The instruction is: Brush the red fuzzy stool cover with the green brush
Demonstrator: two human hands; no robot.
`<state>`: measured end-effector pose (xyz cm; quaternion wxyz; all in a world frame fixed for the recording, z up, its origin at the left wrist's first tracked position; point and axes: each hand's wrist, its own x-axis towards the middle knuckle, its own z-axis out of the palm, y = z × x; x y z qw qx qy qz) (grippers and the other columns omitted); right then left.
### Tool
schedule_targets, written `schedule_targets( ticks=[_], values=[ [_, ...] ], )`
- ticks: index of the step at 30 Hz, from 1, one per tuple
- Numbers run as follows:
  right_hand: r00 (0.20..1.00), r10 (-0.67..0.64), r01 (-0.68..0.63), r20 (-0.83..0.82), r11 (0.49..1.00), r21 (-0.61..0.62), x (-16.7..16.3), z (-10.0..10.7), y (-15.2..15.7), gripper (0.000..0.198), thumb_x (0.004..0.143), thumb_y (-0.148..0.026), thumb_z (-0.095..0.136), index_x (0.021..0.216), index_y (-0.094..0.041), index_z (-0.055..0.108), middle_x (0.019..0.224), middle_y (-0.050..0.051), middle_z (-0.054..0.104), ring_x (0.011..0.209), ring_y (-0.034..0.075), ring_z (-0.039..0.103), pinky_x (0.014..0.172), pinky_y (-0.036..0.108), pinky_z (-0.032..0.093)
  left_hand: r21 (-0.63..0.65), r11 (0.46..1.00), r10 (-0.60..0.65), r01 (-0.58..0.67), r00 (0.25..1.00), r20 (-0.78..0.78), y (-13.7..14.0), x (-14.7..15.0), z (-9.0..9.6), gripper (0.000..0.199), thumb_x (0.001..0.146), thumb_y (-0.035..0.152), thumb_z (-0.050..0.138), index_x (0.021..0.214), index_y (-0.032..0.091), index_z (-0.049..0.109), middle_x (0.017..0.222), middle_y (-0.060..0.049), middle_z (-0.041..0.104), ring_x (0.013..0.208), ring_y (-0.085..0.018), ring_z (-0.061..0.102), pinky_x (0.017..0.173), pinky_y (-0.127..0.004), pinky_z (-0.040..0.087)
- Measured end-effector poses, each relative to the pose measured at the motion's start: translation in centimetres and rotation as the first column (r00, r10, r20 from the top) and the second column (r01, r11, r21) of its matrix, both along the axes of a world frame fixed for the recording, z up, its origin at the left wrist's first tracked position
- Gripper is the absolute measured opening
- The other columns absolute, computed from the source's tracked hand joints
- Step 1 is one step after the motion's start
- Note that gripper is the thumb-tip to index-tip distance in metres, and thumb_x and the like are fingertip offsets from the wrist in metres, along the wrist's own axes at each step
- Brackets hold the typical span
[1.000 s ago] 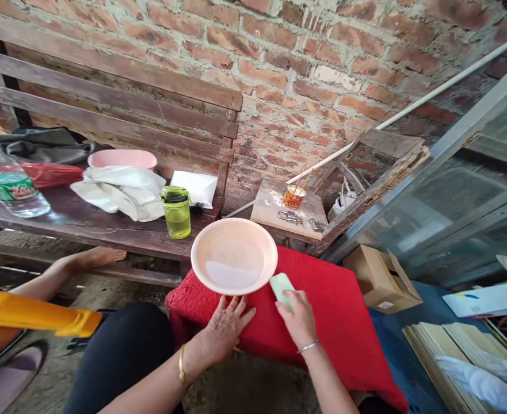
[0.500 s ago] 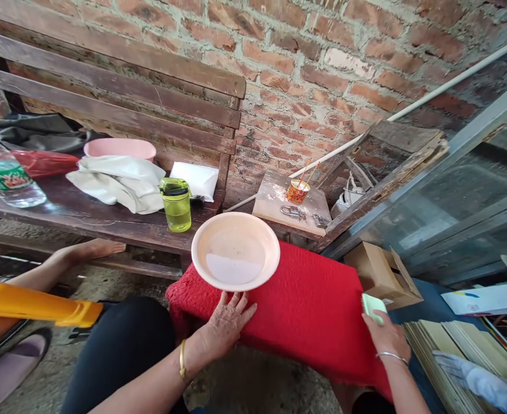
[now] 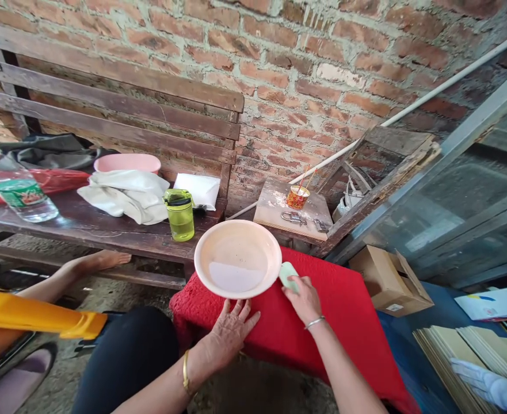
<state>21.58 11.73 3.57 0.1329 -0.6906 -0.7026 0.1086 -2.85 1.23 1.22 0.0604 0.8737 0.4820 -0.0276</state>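
A cream plastic basin point(image 3: 208, 283) with a little water in it sits on the left part of a red cloth point(image 3: 335, 322). My left hand point(image 3: 229, 332) is open and palm down at the near side of the basin, fingertips at its rim; whether they press on it I cannot tell. In my right hand point(image 3: 304, 299) is a small pale green block point(image 3: 288, 275) with rounded corners, perhaps a scrubbing brush. Its far end is beside the basin's right rim. The hand hides its underside.
Along the left runs a wooden bench point(image 3: 106, 238) with a green water cup point(image 3: 180, 217), white cloth point(image 3: 128, 192), pink basin point(image 3: 128, 163) and water bottle point(image 3: 24, 192). A small board point(image 3: 274, 201) holds a patterned cup point(image 3: 297, 197) and padlocks. A cardboard box point(image 3: 387, 282) stands right.
My right hand has carried the pale green block leftward across the red cloth, from its right end to beside the basin. My left hand keeps its place by the rim. The view has shifted slightly.
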Motion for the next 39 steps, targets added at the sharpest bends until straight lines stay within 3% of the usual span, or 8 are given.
schedule_targets(
  ticks=[4,8,16,20,26,31,35,39],
  values=[
    [0.999,0.028,-0.027,0.025,0.999,-0.032,0.4,-0.6,0.8,0.033,0.081,-0.041,0.068,0.114,-0.035,0.071,0.107,0.002,0.062,0.097,0.02,0.061,0.088,0.029,0.043,0.032,0.999,0.014,-0.014,1.0,-0.01,0.0,0.0,-1.8,0.073,0.091,0.041,0.064,0.156,0.03,0.034,0.159,-0.018,0.035,0.146,-0.041,0.032,0.114,-0.066,0.028],
    [0.97,-0.207,0.22,0.124,0.97,-0.101,8.5,0.2,1.3,0.041,0.084,-0.047,0.061,0.121,-0.033,0.069,0.106,0.006,0.062,0.093,0.024,0.062,0.085,0.035,0.045,0.096,0.995,0.022,-0.023,1.0,0.007,-0.5,0.2,-3.8,0.072,0.091,0.032,0.061,0.157,0.031,0.032,0.16,-0.016,0.034,0.146,-0.041,0.031,0.114,-0.066,0.025],
    [0.687,-0.66,0.704,0.304,0.709,-0.05,21.6,5.4,-1.5,0.056,0.087,-0.049,0.049,0.129,-0.016,0.064,0.103,0.03,0.065,0.099,0.041,0.064,0.075,0.052,0.045,0.16,0.987,0.008,-0.018,0.998,0.063,-0.9,0.2,-3.8,0.071,0.092,0.038,0.059,0.157,0.03,0.032,0.159,-0.015,0.035,0.146,-0.04,0.031,0.116,-0.064,0.022],
    [0.761,-0.603,0.627,0.241,0.778,-0.035,18.8,5.8,-0.5,0.056,0.085,-0.052,0.052,0.127,-0.017,0.065,0.104,0.028,0.066,0.102,0.037,0.064,0.079,0.048,0.047,0.177,0.984,0.019,-0.032,0.997,0.078,-0.9,0.4,-3.5,0.069,0.092,0.036,0.059,0.156,0.029,0.035,0.159,-0.016,0.035,0.146,-0.041,0.03,0.116,-0.065,0.021],
    [0.954,-0.278,0.282,0.116,0.959,-0.027,6.5,2.8,4.4,0.047,0.083,-0.053,0.059,0.121,-0.027,0.067,0.106,0.007,0.063,0.09,0.023,0.063,0.081,0.033,0.047,0.121,0.993,0.007,-0.016,0.997,0.077,-0.8,0.3,-1.8,0.065,0.094,0.038,0.058,0.155,0.027,0.038,0.157,-0.018,0.038,0.144,-0.041,0.035,0.114,-0.064,0.028],
    [0.999,0.005,-0.005,0.039,1.0,-0.001,-2.1,1.2,7.1,0.032,0.087,-0.042,0.06,0.115,-0.031,0.071,0.103,0.003,0.061,0.087,0.018,0.06,0.08,0.029,0.044,0.02,0.999,0.049,-0.049,0.999,0.024,-0.6,0.3,-1.4,0.07,0.092,0.034,0.063,0.156,0.033,0.035,0.16,-0.015,0.036,0.144,-0.039,0.038,0.114,-0.062,0.032],
    [0.993,0.113,-0.113,0.037,0.993,-0.019,-3.3,0.7,8.5,0.029,0.088,-0.039,0.061,0.114,-0.031,0.072,0.103,0.004,0.062,0.093,0.021,0.059,0.084,0.029,0.042,-0.033,0.998,0.052,-0.052,0.999,0.01,-0.8,0.4,-2.2,0.088,0.082,0.041,0.075,0.158,0.035,0.029,0.161,-0.014,0.034,0.144,-0.041,0.036,0.114,-0.064,0.033],
    [0.997,-0.009,0.015,0.075,0.997,-0.08,1.2,0.4,9.4,0.036,0.085,-0.046,0.064,0.118,-0.033,0.07,0.108,0.005,0.062,0.097,0.023,0.06,0.087,0.032,0.043,0.029,0.997,0.066,-0.065,0.998,-0.006,-1.1,0.5,-3.4,0.094,0.081,0.036,0.077,0.158,0.04,0.024,0.163,-0.011,0.03,0.144,-0.04,0.037,0.114,-0.062,0.034]
  ],
)
